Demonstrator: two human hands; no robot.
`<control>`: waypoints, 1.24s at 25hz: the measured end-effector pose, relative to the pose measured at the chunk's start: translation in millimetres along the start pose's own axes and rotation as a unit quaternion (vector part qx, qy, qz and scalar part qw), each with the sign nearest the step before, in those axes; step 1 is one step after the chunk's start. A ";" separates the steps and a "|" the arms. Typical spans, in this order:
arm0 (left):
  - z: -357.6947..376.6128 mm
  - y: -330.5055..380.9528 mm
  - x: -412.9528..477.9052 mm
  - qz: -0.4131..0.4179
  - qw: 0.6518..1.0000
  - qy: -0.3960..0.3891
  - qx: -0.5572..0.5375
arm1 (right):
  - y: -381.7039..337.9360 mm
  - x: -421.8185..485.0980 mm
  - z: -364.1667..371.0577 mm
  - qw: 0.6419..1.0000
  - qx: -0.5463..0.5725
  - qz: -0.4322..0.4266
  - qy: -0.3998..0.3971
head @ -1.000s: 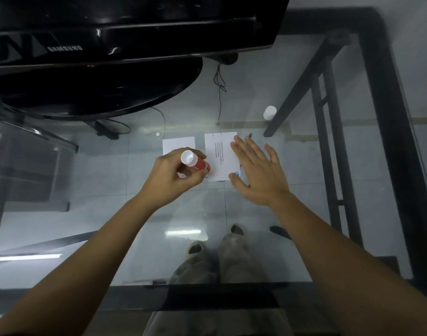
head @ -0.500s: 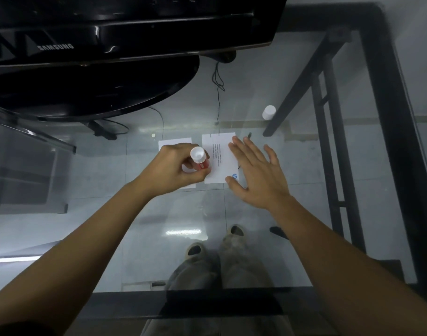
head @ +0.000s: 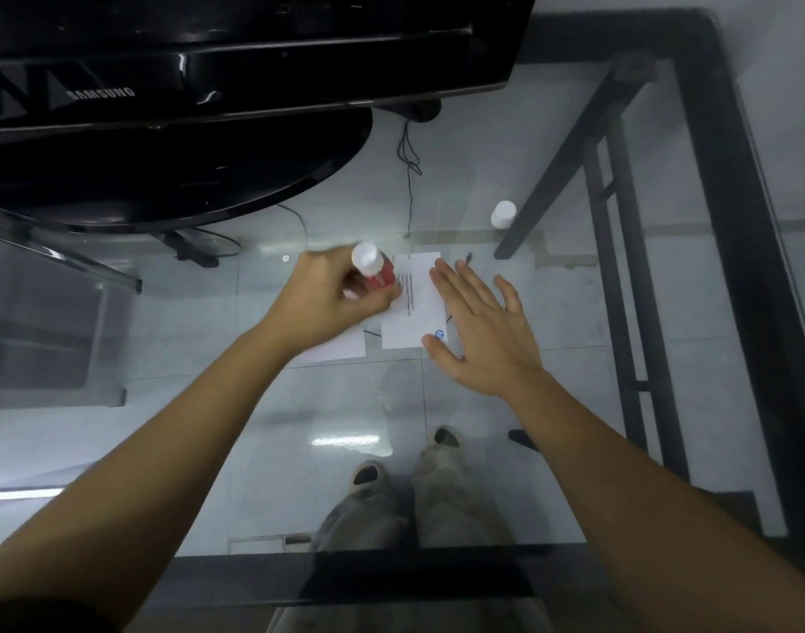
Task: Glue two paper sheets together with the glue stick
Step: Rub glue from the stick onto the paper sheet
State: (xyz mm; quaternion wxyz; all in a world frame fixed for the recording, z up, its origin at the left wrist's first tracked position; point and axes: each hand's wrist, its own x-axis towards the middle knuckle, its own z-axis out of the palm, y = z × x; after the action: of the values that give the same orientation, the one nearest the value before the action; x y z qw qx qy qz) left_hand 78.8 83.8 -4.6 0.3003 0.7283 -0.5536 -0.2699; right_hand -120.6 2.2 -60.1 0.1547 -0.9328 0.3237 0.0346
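Note:
Two small white paper sheets lie side by side on the glass table [head: 300, 427]. The right sheet [head: 414, 308] carries printed lines and a blue round logo. My left hand [head: 332, 299] covers most of the left sheet [head: 341, 349] and grips a red glue stick [head: 377, 271] with a white end pointing up; its lower end meets the right sheet's left edge. My right hand [head: 478, 326] lies flat with fingers spread, pressing on the right sheet's right edge.
A black Samsung monitor [head: 208, 84] with an oval base stands at the back left. A white cap [head: 503, 214] sits on the glass at the back right. A thin cable [head: 409, 185] runs behind the papers. Black table frame bars [head: 619, 267] lie to the right.
My left hand has carried the glue stick away from me along the right sheet's left edge, toward its far corner. My right hand has stayed on the sheet.

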 end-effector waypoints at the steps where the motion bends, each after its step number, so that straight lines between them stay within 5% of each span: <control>1: 4.8 2.9 -12.8 0.008 1.000 -0.021 -0.001 | 0.0 0.3 -0.2 1.000 -0.003 0.001 -0.001; 7: 9.2 6.5 -13.2 0.039 0.997 -0.061 0.027 | 1.2 2.3 2.5 1.000 -0.009 -0.001 -0.002; 15: 2.1 4.7 25.8 0.031 0.998 0.021 0.048 | 0.6 1.3 2.4 1.000 0.011 -0.004 0.006; 26: 15.7 10.1 -1.0 0.032 0.997 -0.067 0.025 | 1.6 2.8 1.9 1.000 0.011 -0.002 0.003; 31: 5.7 4.3 39.6 0.026 0.998 -0.004 0.052 | 1.8 2.2 2.4 1.000 0.017 -0.004 0.006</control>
State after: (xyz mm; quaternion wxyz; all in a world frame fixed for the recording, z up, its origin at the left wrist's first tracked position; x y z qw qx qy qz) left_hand 81.5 43.8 -7.7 0.2665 0.7270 -0.5873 -0.2358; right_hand -119.9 0.3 -63.2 0.1688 -0.9316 0.3211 0.0226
